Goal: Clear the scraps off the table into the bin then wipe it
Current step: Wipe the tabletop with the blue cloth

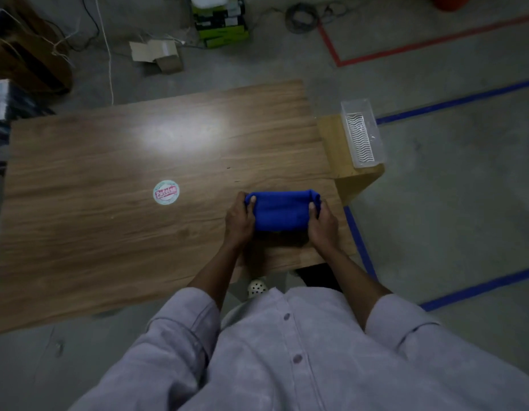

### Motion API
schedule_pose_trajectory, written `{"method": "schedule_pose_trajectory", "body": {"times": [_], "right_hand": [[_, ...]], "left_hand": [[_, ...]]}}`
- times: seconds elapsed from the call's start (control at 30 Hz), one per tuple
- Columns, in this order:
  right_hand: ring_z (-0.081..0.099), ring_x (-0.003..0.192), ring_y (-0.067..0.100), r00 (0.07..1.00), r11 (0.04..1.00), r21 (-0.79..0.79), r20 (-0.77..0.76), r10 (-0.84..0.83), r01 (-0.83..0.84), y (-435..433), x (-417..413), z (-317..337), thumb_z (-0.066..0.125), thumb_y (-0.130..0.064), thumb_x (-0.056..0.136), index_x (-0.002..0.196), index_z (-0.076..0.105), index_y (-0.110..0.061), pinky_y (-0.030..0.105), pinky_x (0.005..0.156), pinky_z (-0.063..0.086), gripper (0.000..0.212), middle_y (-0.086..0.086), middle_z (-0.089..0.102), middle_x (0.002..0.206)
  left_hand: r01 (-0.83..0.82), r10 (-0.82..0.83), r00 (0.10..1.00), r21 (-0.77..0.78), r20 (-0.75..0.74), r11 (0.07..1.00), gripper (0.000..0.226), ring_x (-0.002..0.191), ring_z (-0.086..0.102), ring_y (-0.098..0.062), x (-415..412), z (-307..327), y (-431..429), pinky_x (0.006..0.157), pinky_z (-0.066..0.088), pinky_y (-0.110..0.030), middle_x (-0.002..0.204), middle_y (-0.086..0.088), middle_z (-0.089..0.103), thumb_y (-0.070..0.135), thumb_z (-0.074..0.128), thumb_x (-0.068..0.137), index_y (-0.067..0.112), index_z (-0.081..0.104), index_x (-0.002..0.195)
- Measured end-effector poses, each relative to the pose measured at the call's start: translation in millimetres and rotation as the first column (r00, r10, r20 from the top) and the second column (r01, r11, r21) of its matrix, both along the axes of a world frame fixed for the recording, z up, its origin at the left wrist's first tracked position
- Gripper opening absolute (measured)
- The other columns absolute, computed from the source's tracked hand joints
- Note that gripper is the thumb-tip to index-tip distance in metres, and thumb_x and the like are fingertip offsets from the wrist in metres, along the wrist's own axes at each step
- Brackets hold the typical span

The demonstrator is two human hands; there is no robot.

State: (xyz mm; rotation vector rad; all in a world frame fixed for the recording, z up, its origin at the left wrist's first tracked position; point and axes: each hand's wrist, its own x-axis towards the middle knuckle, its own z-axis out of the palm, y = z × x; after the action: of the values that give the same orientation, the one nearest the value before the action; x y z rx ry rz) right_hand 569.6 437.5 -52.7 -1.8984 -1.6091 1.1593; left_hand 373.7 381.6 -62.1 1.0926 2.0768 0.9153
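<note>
While beside table (109,232), clear ridged tray (362,133).

The worktop (109,161) is brown wood grain. The cloth (282,210) is solid royal blue. The round sticker (166,192) is pale mint with red lettering. The clear plastic tray (362,133) has white wavy ribbing. The shirt (302,360) is light grey.

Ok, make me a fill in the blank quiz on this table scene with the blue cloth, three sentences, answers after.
1. The left hand and right hand hold a folded cloth coloured ____.
2. The round sticker on the wooden table lies to the ____ of the cloth.
3. The clear plastic tray rests on a small ____ side stand off the table's right end.

Missing words: blue; left; wooden
</note>
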Motion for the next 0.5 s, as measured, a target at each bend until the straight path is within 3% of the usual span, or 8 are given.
{"method": "schedule_pose_trajectory", "body": {"times": [0.1, 0.2, 0.27, 0.37, 0.4, 0.43, 0.5], "right_hand": [[0.061, 0.097, 0.031, 0.993, 0.996, -0.038, 0.091, -0.075, 0.079, 1.3, -5.0, -18.5, 0.038, -0.036, 0.108, 0.118, 0.056, -0.008, 0.033, 0.074, 0.037, 0.035, 0.009, 0.061, 0.099], [0.058, 0.108, 0.037, 0.953, 0.993, -0.016, 0.284, -0.109, 0.119, -2.2, -8.3, -29.7, 0.043, -0.031, 0.107, 0.123, 0.054, -0.005, 0.041, 0.083, 0.041, 0.033, 0.019, 0.061, 0.117], [0.051, 0.116, 0.038, 0.903, 0.989, 0.099, 0.405, -0.143, 0.112, -7.6, -10.8, -30.9, 0.056, -0.023, 0.099, 0.125, 0.051, -0.007, 0.046, 0.092, 0.039, 0.031, 0.020, 0.054, 0.127], [0.045, 0.118, 0.031, 0.913, 0.889, 0.410, 0.408, 0.022, -0.205, -19.0, -16.3, -25.1, 0.061, -0.011, 0.088, 0.128, 0.053, -0.012, 0.047, 0.099, 0.032, 0.040, 0.015, 0.051, 0.130], [0.046, 0.120, 0.028, 0.909, 0.813, 0.485, 0.397, 0.125, -0.323, -21.6, -19.9, -25.4, 0.060, -0.010, 0.089, 0.129, 0.055, -0.013, 0.047, 0.102, 0.030, 0.041, 0.013, 0.054, 0.132], [0.046, 0.125, 0.025, 0.891, 0.751, 0.516, 0.397, 0.218, -0.413, -23.3, -23.7, -27.8, 0.059, -0.011, 0.090, 0.132, 0.057, -0.012, 0.046, 0.104, 0.029, 0.042, 0.011, 0.056, 0.136], [0.036, 0.142, 0.021, 0.808, 0.711, 0.412, 0.438, 0.395, -0.570, -21.4, -26.8, -36.6, 0.053, -0.019, 0.093, 0.143, 0.050, -0.011, 0.047, 0.112, 0.026, 0.051, 0.009, 0.048, 0.152]], "left_hand": [[-0.002, -0.003, 0.995, -0.055, -0.101, 0.999, 0.027, 0.082, 0.060, -0.027, 3.3, -19.1, 16.2, 0.065, 0.039, -0.034, 0.091, -0.003, 0.059, 0.040, 0.042, 0.108, 0.016, 0.053, 0.108], [-0.008, -0.016, 0.980, -0.123, -0.199, 0.992, 0.029, 0.080, 0.059, -0.026, 10.6, -24.4, 24.5, 0.066, 0.044, -0.038, 0.092, -0.003, 0.058, 0.045, 0.044, 0.106, 0.017, 0.050, 0.111], [-0.075, 0.042, 0.967, -0.121, -0.253, 0.990, 0.033, 0.083, 0.060, -0.027, 16.5, -21.6, 30.1, 0.068, 0.044, -0.037, 0.097, -0.005, 0.059, 0.046, 0.044, 0.105, 0.017, 0.048, 0.121], [-0.245, 0.222, 0.916, -0.028, -0.333, 0.969, 0.042, 0.109, 0.052, -0.029, 23.5, -23.3, 32.8, 0.093, 0.039, -0.044, 0.126, -0.014, 0.055, 0.038, 0.043, 0.105, 0.013, 0.043, 0.139], [-0.199, 0.197, 0.903, 0.035, -0.383, 0.979, 0.042, 0.119, 0.046, -0.030, 24.4, -24.8, 29.2, 0.101, 0.033, -0.046, 0.135, -0.017, 0.053, 0.033, 0.042, 0.105, 0.012, 0.043, 0.142], [-0.049, 0.082, 0.893, 0.086, -0.443, 0.995, 0.045, 0.131, 0.041, -0.030, 26.0, -27.8, 22.9, 0.109, 0.027, -0.046, 0.144, -0.018, 0.051, 0.028, 0.042, 0.104, 0.011, 0.042, 0.145], [0.325, -0.241, 0.816, 0.072, -0.526, 0.943, 0.054, 0.151, 0.028, -0.028, 26.8, -38.5, 7.0, 0.120, 0.018, -0.045, 0.160, -0.014, 0.039, 0.025, 0.038, 0.102, 0.010, 0.039, 0.154]]}}
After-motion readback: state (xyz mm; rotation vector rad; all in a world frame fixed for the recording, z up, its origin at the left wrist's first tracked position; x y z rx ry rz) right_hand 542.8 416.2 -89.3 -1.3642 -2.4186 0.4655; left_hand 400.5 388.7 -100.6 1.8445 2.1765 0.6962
